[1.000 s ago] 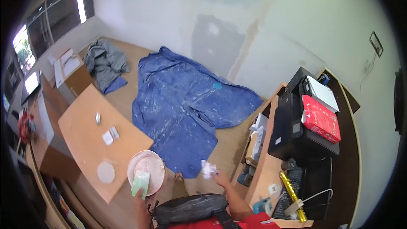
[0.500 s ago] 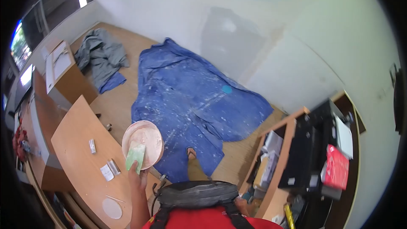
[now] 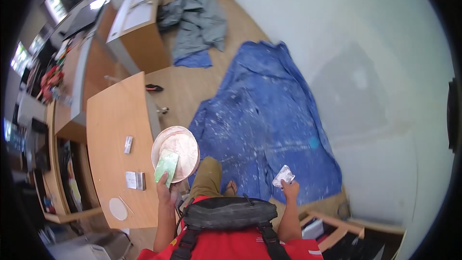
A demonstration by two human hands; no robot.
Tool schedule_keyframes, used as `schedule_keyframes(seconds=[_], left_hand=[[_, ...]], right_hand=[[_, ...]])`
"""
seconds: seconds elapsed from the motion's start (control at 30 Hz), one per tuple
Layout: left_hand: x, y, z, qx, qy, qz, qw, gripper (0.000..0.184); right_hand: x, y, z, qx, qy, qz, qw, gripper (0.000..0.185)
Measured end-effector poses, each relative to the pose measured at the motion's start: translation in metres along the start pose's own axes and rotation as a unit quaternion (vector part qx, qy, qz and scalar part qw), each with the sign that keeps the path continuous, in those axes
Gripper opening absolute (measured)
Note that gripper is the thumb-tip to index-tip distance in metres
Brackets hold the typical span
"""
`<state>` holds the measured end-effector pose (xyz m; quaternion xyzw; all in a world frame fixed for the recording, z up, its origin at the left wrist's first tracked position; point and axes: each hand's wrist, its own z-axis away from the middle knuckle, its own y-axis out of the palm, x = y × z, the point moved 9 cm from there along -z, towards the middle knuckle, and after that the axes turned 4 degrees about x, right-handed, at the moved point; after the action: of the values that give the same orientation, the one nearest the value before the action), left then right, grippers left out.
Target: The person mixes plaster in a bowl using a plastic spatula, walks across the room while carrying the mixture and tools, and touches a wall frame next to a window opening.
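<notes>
There it was: the left grip (image 3: 166, 192) pinched the green scraper (image 3: 166, 165) across the bowl (image 3: 158, 145) by the desk (image 3: 115, 120), the right grip (image 3: 289, 189) pinching a smeared blade (image 3: 283, 174) over the blue sheet (image 3: 255, 110)!

I see the table (image 3: 108, 120) on the left, a disc (image 3: 118, 209) on its near end (a stick (image 3: 127, 205) just beside it). The bowl (image 3: 186, 161), in the left hand (image 3: 166, 193), is by the table's right edge, left of the sheet (image 3: 260, 101) on the floor (image 3: 180, 84); a cloth (image 3: 199, 21) lies far behind.
</notes>
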<state>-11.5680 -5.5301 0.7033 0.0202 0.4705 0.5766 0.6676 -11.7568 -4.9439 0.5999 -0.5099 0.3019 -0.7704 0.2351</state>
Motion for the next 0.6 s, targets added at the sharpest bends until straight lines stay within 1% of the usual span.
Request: schedule_keyframes(seconds=[0.03, 0.07, 0.1, 0.17, 0.23, 0.27, 0.3, 0.33, 0.37, 0.4, 0.43, 0.47, 0.53, 0.6], left_hand=[[-0.008, 0.000, -0.009, -0.014, 0.018, 0.012, 1.000, 0.054], [-0.009, -0.003, -0.008, -0.022, 0.029, 0.031, 0.999, 0.053], [-0.007, -0.005, -0.018, -0.028, 0.037, 0.051, 0.998, 0.053], [-0.015, -0.014, -0.053, -0.041, 0.067, 0.068, 0.995, 0.053], [-0.025, -0.022, -0.103, -0.041, 0.054, 0.068, 0.995, 0.053], [-0.043, 0.003, -0.115, -0.066, 0.048, 0.078, 0.994, 0.056], [-0.052, 0.013, -0.141, -0.066, 0.072, 0.088, 0.991, 0.056], [-0.060, 0.022, -0.170, -0.048, 0.072, 0.092, 0.992, 0.056], [-0.075, 0.035, -0.201, -0.032, 0.067, 0.088, 0.993, 0.055], [-0.111, 0.077, -0.221, -0.024, 0.077, 0.060, 0.995, 0.053], [-0.139, 0.118, -0.232, -0.026, 0.079, 0.038, 0.996, 0.052], [-0.153, 0.122, -0.260, -0.068, 0.049, -0.031, 0.996, 0.048], [-0.163, 0.120, -0.330, -0.047, 0.024, -0.013, 0.999, 0.043], [-0.192, 0.148, -0.376, -0.034, 0.029, -0.006, 0.999, 0.043]], right_hand=[[0.038, 0.010, -0.021, -0.007, -0.048, -0.016, 0.999, 0.035], [0.078, 0.021, -0.028, 0.042, 0.000, -0.021, 0.999, 0.033], [0.078, 0.045, -0.055, 0.053, -0.019, -0.022, 0.998, 0.033], [0.094, 0.123, -0.107, 0.131, -0.018, -0.082, 0.988, 0.036], [0.185, 0.151, -0.115, 0.151, -0.076, -0.049, 0.984, 0.042], [0.201, 0.175, -0.128, 0.162, -0.073, -0.067, 0.982, 0.048], [0.203, 0.204, -0.143, 0.170, -0.074, -0.088, 0.979, 0.054], [0.226, 0.216, -0.146, 0.190, -0.058, -0.079, 0.977, 0.066], [0.214, 0.234, -0.159, 0.202, -0.039, -0.058, 0.977, 0.071], [0.201, 0.253, -0.172, 0.215, -0.020, -0.036, 0.976, 0.077], [0.204, 0.259, -0.177, 0.215, 0.003, 0.010, 0.976, 0.075], [0.225, 0.269, -0.185, 0.217, 0.019, 0.037, 0.975, 0.074], [0.262, 0.286, -0.201, 0.222, 0.035, 0.065, 0.972, 0.072], [0.310, 0.304, -0.226, 0.220, 0.032, 0.074, 0.972, 0.069]])
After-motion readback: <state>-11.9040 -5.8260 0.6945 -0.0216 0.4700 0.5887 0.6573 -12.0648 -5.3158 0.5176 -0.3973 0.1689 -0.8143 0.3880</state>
